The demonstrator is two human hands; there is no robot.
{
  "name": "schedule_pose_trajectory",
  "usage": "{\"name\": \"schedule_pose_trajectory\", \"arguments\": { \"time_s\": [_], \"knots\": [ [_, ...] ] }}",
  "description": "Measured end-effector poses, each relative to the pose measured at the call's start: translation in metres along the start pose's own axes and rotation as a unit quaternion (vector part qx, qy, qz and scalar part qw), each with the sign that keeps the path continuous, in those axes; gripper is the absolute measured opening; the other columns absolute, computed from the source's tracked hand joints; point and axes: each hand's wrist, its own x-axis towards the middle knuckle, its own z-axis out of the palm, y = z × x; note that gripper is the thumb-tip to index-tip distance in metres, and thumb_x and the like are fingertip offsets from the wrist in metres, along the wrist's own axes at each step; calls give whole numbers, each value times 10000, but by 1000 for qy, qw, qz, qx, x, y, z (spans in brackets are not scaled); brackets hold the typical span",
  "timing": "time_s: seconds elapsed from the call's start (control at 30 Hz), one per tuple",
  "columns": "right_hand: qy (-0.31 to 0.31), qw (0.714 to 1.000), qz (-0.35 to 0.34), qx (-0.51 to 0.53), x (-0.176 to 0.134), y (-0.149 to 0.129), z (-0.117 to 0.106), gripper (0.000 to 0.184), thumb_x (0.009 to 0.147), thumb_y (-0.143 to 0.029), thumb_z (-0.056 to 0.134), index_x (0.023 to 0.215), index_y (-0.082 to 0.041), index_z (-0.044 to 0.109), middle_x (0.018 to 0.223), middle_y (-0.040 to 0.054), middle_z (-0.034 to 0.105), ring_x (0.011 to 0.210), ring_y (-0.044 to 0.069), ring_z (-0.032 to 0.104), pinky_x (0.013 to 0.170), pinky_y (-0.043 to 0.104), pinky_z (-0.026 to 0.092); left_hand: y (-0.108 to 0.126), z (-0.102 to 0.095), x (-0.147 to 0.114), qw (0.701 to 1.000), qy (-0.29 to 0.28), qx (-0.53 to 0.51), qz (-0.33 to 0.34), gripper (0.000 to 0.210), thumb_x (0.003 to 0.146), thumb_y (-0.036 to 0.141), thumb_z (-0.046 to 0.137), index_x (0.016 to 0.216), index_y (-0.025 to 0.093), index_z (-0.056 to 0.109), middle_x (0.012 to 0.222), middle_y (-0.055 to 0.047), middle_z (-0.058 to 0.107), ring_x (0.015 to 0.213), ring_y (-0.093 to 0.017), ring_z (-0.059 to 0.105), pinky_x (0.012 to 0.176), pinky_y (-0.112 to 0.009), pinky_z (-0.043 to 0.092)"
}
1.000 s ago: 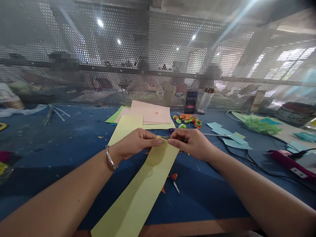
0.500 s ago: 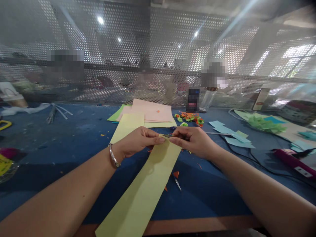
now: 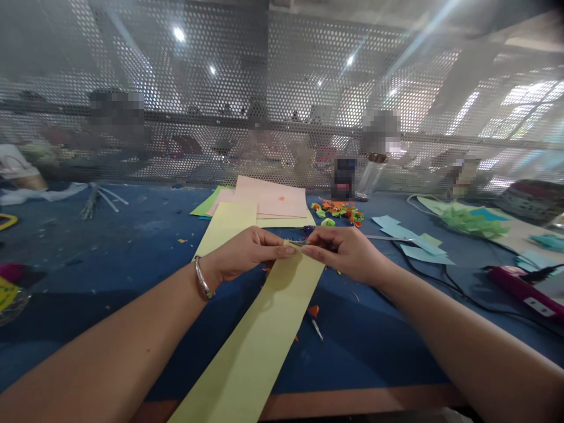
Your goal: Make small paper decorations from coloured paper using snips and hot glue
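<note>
A long pale-yellow paper strip (image 3: 259, 335) runs from the near table edge up to my two hands, its far end raised. My left hand (image 3: 253, 249) pinches the left corner of that end between thumb and fingers. At the right corner, my right hand (image 3: 348, 249) is closed, its thumb tip against the paper. A slim dark metal tool (image 3: 300, 242) shows between its fingers and lies along the paper's far edge; its kind is mostly hidden by the fingers. Under the strip's right side lies a small pointed tool (image 3: 316, 327) beside an orange paper scrap (image 3: 314, 311).
Pink sheets (image 3: 273, 197) and another yellow sheet (image 3: 231, 214) lie beyond my hands. Orange and green paper curls (image 3: 339, 211) sit nearby. At right are light-blue paper pieces (image 3: 423, 252), black cables and a purple power strip (image 3: 524, 288). A perforated metal screen (image 3: 282, 76) stands behind.
Both hands stay almost in place on the strip's far end. The strip's near end has shifted slightly. Nothing has been let go.
</note>
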Motion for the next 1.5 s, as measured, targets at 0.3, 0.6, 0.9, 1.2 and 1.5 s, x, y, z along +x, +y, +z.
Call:
{"name": "schedule_pose_trajectory", "arguments": {
  "time_s": [0.3,0.6,0.9,1.2,1.5],
  "knots": [
    [4,1000,-6,-4,0,1,1,317,912,-485,619,854,-175,648,689,-17,541,585,100,436,527,250,329,0,0,0,1000,-4,-3,-3,282,852,412,716,904,146,793,827,-72,717,698,-138,572,671,-281,426],
    [8,1000,-9,-14,-1,1,1,301,920,-470,613,854,-178,647,682,-20,539,602,100,445,537,256,344,3,1,0,1000,2,1,-11,274,841,403,724,862,136,783,796,-70,705,682,-142,571,682,-301,436],
    [5,1000,-7,-12,-1,1,2,280,919,-454,620,854,-182,639,681,-26,532,602,98,436,537,255,333,3,1,-1,1000,3,21,-15,298,834,422,723,841,129,781,761,-62,687,670,-142,563,657,-293,433],
    [8,1000,-10,-12,-1,3,3,297,916,-474,622,857,-183,628,672,-31,518,605,100,432,542,253,326,3,2,-1,1000,2,21,-15,286,804,408,748,829,126,787,745,-63,692,661,-145,566,635,-285,428],
    [1,1000,-8,-7,0,-2,4,328,923,-491,595,828,-177,610,684,-24,495,601,105,402,528,258,318,3,0,-1,1000,-1,24,-14,264,802,407,745,820,147,785,750,-60,700,657,-149,574,627,-279,440]
  ]
}}
